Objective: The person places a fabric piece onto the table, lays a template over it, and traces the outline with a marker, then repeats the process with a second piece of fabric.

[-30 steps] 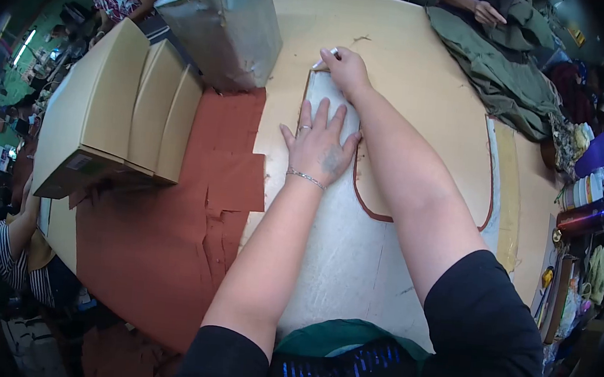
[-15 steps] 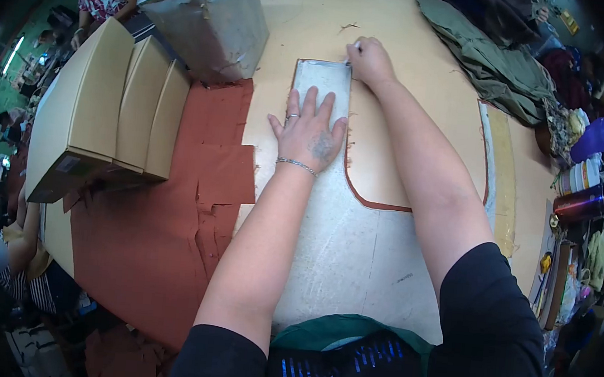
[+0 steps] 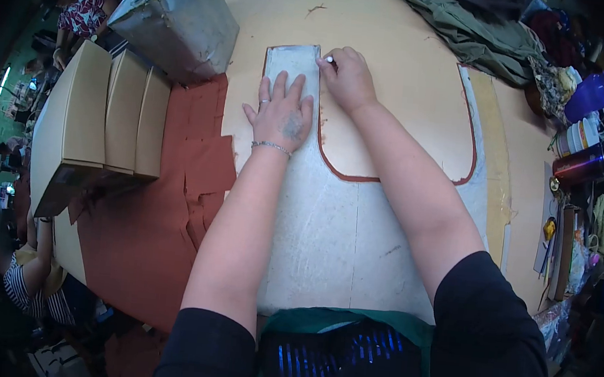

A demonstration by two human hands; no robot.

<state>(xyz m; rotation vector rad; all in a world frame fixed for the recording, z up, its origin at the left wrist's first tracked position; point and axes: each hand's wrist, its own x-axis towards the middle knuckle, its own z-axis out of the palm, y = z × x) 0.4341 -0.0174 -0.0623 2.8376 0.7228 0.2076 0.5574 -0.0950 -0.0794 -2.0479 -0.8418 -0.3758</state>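
A grey-white pattern board [image 3: 333, 241] lies on rust-coloured cloth, whose edge shows as a thin border around the curved cut-out. My left hand [image 3: 281, 115] rests flat on the board's narrow strip, fingers spread and pointing away from me. At the strip's right edge, close to its far end, my right hand [image 3: 349, 81] is closed around a slim white pen-like marker [image 3: 330, 59]. Most of the marker is hidden by the fingers. Its working tip cannot be made out.
More rust cloth [image 3: 139, 246] spreads to the left, beneath several cardboard boxes [image 3: 86, 112]. A large metallic block-shaped container [image 3: 187, 24] stands behind them. Green cloth [image 3: 466, 34] is heaped at far right, near a dark tumbler [image 3: 588, 163]. Other people are at the left.
My right hand has come from the strip's far right corner a little towards me along its right edge. My left hand stays flat on the board. The whole view has shifted.
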